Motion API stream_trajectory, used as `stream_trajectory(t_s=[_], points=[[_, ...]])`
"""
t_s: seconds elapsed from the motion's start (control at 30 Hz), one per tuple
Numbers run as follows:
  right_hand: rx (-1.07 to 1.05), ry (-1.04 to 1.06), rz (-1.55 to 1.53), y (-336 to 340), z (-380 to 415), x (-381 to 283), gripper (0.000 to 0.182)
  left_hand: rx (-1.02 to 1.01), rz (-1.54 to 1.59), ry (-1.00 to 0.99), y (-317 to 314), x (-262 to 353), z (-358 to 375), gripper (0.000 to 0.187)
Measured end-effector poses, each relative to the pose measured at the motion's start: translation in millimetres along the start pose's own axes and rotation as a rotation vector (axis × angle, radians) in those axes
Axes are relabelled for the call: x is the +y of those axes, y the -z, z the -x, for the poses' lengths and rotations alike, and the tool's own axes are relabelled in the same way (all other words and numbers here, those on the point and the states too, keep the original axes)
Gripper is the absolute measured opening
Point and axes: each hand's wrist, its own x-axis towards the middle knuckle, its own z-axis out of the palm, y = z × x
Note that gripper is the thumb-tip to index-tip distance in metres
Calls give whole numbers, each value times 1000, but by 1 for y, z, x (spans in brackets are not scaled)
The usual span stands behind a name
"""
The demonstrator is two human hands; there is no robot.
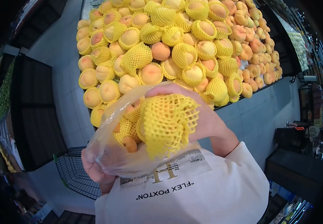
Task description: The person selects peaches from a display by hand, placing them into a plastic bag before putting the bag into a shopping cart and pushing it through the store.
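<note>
My left hand [94, 166] is closed on the side of a clear plastic bag [105, 143], in front of my shirt. Inside the bag lie peaches [129, 143], some in yellow foam nets. My right hand [206, 115] holds a peach in a yellow foam net [167, 125] at the bag's mouth. The net covers nearly all of this fruit, and its loose end hangs down. The fingers of my right hand are partly hidden behind it.
Ahead is a stand heaped with netted peaches [152, 72] and, on its right, flat peaches without nets [245, 52]. A green-edged wire cart [77, 171] stands at the lower left. Dark display units [34, 112] flank the grey floor [66, 74].
</note>
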Motion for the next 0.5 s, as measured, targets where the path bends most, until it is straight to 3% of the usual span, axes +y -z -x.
stream_trajectory(t_s=[0.03, 0.1, 0.17, 0.23, 0.3, 0.37, 0.43, 0.5], points=[[83, -130, -319, 12, 15, 6, 85, -19, 8, -33, -2, 0, -6, 13], [305, -4, -195, 41, 34, 34, 83, -63, 20, -41, 2, 0, -8, 13], [627, -282, -416, 56, 54, 41, 79, -118, 22, 4, 16, 3, -6, 15], [657, -334, -219, 60, 52, 65, 76, -197, -681, -325, 27, 6, -6, 21], [602, -325, 87, 53, 46, 78, 71, -253, -637, -311, 27, 5, -8, 24], [451, -256, 493, 35, 34, 86, 64, -258, 145, 72, 6, 9, -17, 25], [358, -119, 778, 27, 26, 107, 63, -293, -93, -19, 16, 11, -15, 25], [301, -32, 990, 22, 18, 130, 63, -345, -110, -28, 22, 12, -13, 25]])
